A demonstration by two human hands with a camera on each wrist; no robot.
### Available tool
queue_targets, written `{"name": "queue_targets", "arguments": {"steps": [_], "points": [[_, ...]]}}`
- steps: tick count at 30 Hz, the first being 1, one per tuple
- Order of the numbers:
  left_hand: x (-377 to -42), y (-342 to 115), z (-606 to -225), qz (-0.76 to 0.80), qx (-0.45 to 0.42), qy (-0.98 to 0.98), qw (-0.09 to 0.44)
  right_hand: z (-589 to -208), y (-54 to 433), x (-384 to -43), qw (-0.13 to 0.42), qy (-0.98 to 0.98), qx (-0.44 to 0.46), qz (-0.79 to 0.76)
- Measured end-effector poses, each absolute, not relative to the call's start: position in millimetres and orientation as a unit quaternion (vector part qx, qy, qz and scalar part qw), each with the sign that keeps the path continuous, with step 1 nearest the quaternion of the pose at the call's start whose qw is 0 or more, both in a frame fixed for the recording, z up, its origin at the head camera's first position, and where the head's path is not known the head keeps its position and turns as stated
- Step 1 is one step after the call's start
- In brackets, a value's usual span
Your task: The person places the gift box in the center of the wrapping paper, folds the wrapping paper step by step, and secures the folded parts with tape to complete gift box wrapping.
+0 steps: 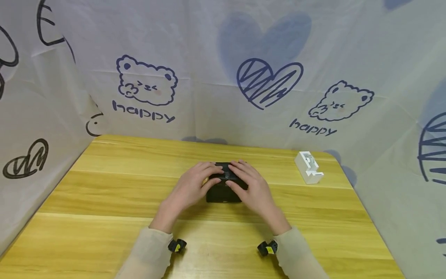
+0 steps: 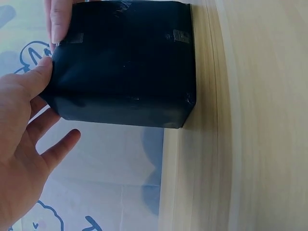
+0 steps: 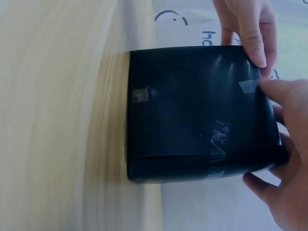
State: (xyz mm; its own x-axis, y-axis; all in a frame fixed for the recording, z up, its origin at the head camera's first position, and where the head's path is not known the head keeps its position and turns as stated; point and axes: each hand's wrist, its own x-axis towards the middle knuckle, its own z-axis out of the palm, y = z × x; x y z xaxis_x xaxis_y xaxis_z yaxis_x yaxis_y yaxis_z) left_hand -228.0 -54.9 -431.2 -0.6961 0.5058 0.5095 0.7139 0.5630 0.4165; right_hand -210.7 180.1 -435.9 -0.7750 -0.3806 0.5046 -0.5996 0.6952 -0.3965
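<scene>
A black box (image 1: 223, 193), its wrapping fixed with bits of clear tape, stands on the wooden table in the middle of the head view. My left hand (image 1: 191, 185) holds its upper left part, thumb at the top edge of the near face and fingers over the top. From the other side my right hand (image 1: 253, 187) grips the upper right part in the same way. In the left wrist view, fingers of the left hand (image 2: 21, 130) spread past the box's edge. The right wrist view shows both thumbs close together by a tape strip (image 3: 249, 86).
A small white block-like holder (image 1: 309, 167) stands at the table's back right. The wooden table (image 1: 104, 193) ends at a white cloth (image 1: 209, 100) with bear and heart drawings, hung behind and at both sides. Small black devices (image 1: 177, 246) sit at each wrist.
</scene>
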Motion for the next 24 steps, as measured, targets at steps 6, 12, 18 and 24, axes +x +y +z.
{"name": "queue_targets", "arguments": {"steps": [6, 12, 18, 24], "points": [[-227, -53, -432, -0.338, -0.341, -0.867, 0.137, -436, 182, -210, 0.214, -0.889, 0.292, 0.28], [-228, -58, -427, -0.414, -0.302, -0.853, 0.095, -430, 189, -214, 0.172, -0.872, 0.281, 0.362], [-230, -67, -429, -0.469, -0.238, -0.849, 0.053, -428, 208, -219, 0.106, -0.84, 0.213, 0.488], [-231, -70, -430, -0.488, -0.208, -0.846, -0.055, -429, 220, -221, -0.027, -0.813, 0.146, 0.563]]}}
